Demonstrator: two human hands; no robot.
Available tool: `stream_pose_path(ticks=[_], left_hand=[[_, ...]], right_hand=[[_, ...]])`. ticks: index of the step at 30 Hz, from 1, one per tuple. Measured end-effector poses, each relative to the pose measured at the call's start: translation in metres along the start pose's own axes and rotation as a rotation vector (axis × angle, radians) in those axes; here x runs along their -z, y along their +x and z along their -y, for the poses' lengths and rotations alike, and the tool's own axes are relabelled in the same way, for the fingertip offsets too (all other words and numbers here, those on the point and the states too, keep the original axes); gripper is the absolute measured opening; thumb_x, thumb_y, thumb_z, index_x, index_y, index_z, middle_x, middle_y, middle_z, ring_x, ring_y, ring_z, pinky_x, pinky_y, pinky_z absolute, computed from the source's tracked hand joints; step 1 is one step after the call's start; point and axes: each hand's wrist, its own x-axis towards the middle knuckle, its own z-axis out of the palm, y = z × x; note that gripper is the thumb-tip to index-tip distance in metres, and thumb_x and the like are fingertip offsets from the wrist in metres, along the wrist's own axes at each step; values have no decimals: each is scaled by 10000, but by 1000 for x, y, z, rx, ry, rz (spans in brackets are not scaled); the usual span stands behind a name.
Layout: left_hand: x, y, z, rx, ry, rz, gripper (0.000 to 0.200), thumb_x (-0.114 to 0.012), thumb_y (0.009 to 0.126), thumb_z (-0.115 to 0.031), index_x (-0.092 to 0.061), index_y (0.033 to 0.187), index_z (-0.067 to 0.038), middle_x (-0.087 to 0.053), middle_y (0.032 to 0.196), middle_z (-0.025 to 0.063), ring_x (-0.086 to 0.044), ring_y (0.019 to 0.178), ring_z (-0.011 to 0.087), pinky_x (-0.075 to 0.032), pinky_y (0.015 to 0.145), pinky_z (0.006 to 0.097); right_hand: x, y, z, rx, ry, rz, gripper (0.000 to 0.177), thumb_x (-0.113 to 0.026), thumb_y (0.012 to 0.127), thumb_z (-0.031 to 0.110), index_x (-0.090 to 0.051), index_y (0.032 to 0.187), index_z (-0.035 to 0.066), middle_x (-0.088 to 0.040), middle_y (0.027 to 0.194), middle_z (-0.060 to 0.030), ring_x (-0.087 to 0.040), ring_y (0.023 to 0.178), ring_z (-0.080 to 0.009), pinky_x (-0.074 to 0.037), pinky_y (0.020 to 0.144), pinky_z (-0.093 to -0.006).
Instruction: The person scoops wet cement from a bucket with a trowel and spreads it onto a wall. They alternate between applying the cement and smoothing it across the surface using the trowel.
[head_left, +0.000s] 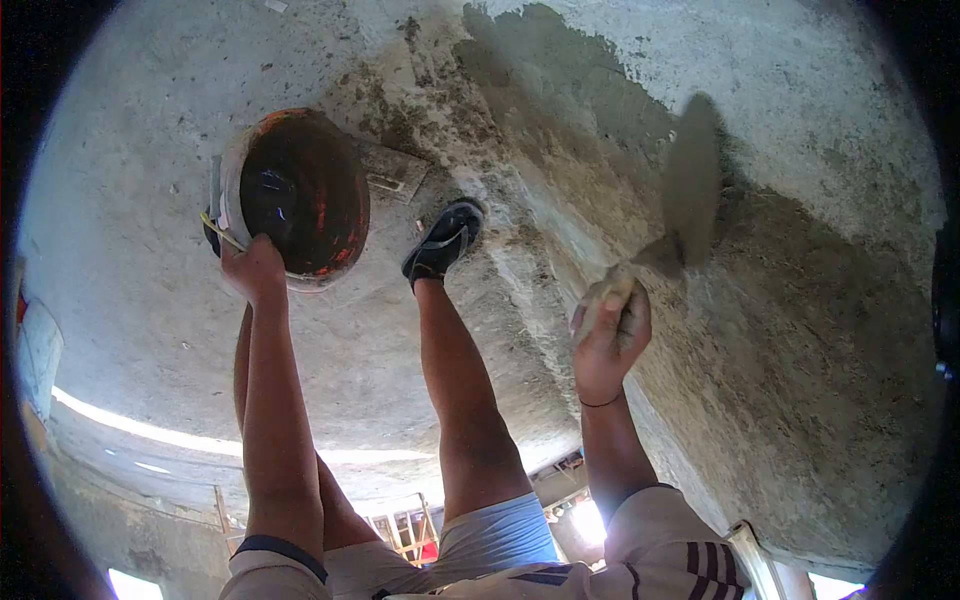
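When judging the grey, leaf-shaped, metal-looking trowel (692, 170), expect a light, stiff tool, perhaps slippery if wet, best held by its pale, rounded handle (620, 282). Note the fingers of the right hand (607, 325) clamped on that handle, with the blade (695, 190) projecting past them close to the patchy grey-brown wall (820, 380); cannot tell whether touching. For the round, dark bucket (345, 215) with orange smears inside, expect more weight if loaded and allow a 2-handed hold. See the left hand (260, 268) at its near rim, beside a thin yellow rod (222, 231), with fingers curled; cannot tell if clamped on either.
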Motion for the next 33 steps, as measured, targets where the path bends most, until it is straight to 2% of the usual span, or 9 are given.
stream_pose_path(ticks=[4, 6, 12, 16, 20, 22, 28, 32, 33], left_hand=[[0, 0, 3, -9, 48, 9, 484, -540, 620, -100, -575, 1063, 92, -637, 951, 248, -624, 865, 375, -476, 794, 407], [-1, 1, 6, 4, 57, 11, 478, -540, 625, -105, -575, 1056, 96, -637, 937, 245, -625, 851, 369, -476, 791, 406], [-1, -2, -9, -14, 25, 15, 451, -538, 629, -109, -577, 1026, 102, -633, 887, 234, -620, 817, 349, -471, 779, 402], [0, -1, -3, 24, 62, 30, 456, -536, 628, -117, -579, 1028, 98, -632, 895, 238, -614, 832, 350, -465, 781, 401], [-5, 6, 23, 104, -136, 51, 462, -534, 626, -126, -582, 1031, 90, -637, 910, 236, -616, 842, 364, -465, 783, 403], [1, -1, -8, 5, 118, 18, 459, -532, 623, -125, -588, 1028, 82, -642, 920, 233, -619, 845, 377, -467, 781, 407], [-2, 2, 4, -52, 52, 20, 452, -534, 621, -118, -588, 1018, 92, -640, 908, 245, -624, 835, 383, -472, 777, 406], [-2, 0, -9, 56, 28, 24, 446, -531, 623, -106, -585, 1016, 98, -639, 900, 245, -625, 825, 376, -474, 769, 407], [-1, 0, -8, 9, 57, 23, 441, -529, 625, -100, -586, 1015, 98, -640, 897, 241, -625, 817, 369, -475, 765, 405]], right_hand=[[3, 1, -7, 105, 102, 46, 371, -484, 936, 371, -470, 1018, 10, -483, 709, -24, -447, 564, -78, -389, 480, -239], [7, 5, -10, -51, -2, 191, 298, -473, 948, 336, -461, 1016, 46, -484, 861, -38, -472, 696, -96, -406, 482, -233], [13, -3, -6, -161, 54, 107, 356, -488, 934, 382, -453, 1016, 38, -493, 774, -53, -468, 621, -95, -410, 474, -228], [19, -22, 4, -99, 204, -17, 462, -565, 875, 459, -457, 1014, 31, -482, 768, -16, -460, 587, -82, -402, 453, -217], [21, -7, 11, -174, 97, 86, 449, -557, 882, 451, -459, 1014, 33, -478, 760, -17, -459, 587, -81, -403, 460, -217], [18, 1, 11, -243, 8, 161, 400, -488, 927, 400, -451, 1040, 18, -495, 733, -48, -457, 560, -84, -403, 457, -219], [14, -19, 23, -41, 38, -37, 372, -478, 934, 381, -461, 1027, 21, -494, 737, -42, -447, 558, -83, -406, 468, -220], [8, -9, 17, 35, 147, 35, 369, -501, 926, 382, -466, 980, 18, -485, 701, -22, -444, 555, -69, -382, 476, -217], [6, -3, 17, -53, 34, 109, 350, -498, 928, 366, -466, 967, 19, -485, 694, -22, -447, 556, -68, -381, 476, -216]])
